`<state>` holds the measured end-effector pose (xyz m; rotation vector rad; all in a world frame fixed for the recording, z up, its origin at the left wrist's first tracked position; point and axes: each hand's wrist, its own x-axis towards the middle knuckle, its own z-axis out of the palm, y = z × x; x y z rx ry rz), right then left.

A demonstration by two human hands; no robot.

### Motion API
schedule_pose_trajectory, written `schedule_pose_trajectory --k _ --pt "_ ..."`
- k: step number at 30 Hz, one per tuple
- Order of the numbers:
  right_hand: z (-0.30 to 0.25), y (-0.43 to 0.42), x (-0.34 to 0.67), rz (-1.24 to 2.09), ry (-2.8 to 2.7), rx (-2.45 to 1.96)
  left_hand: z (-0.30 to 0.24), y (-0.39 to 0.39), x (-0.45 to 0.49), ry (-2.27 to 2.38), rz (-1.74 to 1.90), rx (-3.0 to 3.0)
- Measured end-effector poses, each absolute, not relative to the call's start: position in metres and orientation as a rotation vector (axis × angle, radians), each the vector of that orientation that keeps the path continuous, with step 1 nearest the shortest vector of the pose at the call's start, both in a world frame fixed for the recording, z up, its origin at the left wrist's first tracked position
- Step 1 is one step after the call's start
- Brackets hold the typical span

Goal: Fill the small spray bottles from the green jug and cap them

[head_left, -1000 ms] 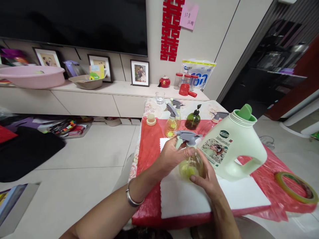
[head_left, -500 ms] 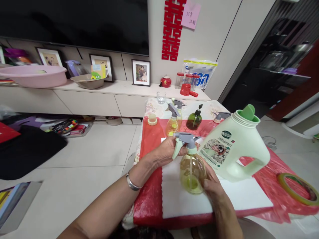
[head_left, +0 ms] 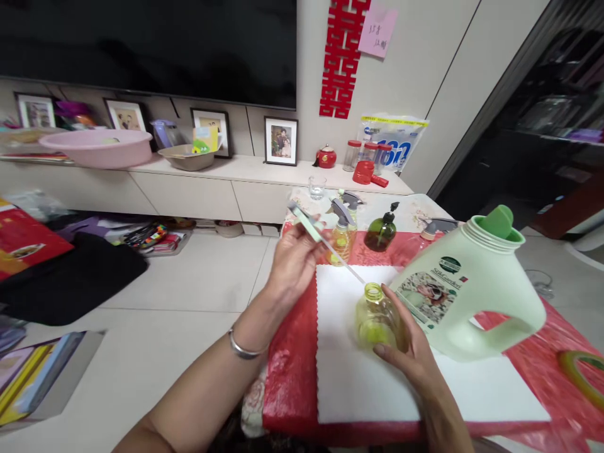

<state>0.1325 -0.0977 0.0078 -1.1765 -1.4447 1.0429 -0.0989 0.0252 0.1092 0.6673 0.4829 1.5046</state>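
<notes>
Both hands are apart, each closed on one part of a sprayer: the left hand (head_left: 293, 264) grips the spray head (head_left: 304, 224), while the right hand (head_left: 415, 355) wraps the right side of the tinted bottle (head_left: 375, 328), over the white mat (head_left: 349, 380). By the look of it, taking the top off is done: the head is clear of the neck, its thin tube (head_left: 343, 260) slanting down to the right, with the tip near the bare mouth (head_left: 374, 289) (too close to tell whether they touch). Yellow-green shows low in the bottle; whether that is liquid or coloured plastic, I cannot tell. Refitting the head is not yet done.

Just right of the bottle, the pale green jug (head_left: 472, 270) stands upright with a green insert (head_left: 500, 220) in its mouth, and nothing runs from it; its fill is hidden. On the far side, a front sprayer (head_left: 340, 242), a rear sprayer (head_left: 351, 200) and a third sprayer (head_left: 428, 234) behind the jug all have their heads on.
</notes>
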Motion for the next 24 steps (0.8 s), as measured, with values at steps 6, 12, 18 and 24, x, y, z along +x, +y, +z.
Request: schedule_pose_trajectory --k 6,12,18,24 --pt "0.009 -0.098 0.132 1.091 -1.244 -1.079 0.07 0.068 -0.125 0.997 1.323 0.825" --pt "0.001 -0.095 0.129 1.071 -1.288 -1.072 0.021 0.083 -0.103 1.243 1.165 0.95" --pt "0.001 -0.097 0.126 1.074 -1.255 -1.01 0.027 0.073 -0.106 1.368 1.198 1.112" --pt "0.008 -0.097 0.11 0.883 -1.254 -0.993 0.052 -0.003 -0.09 0.868 1.011 1.558"
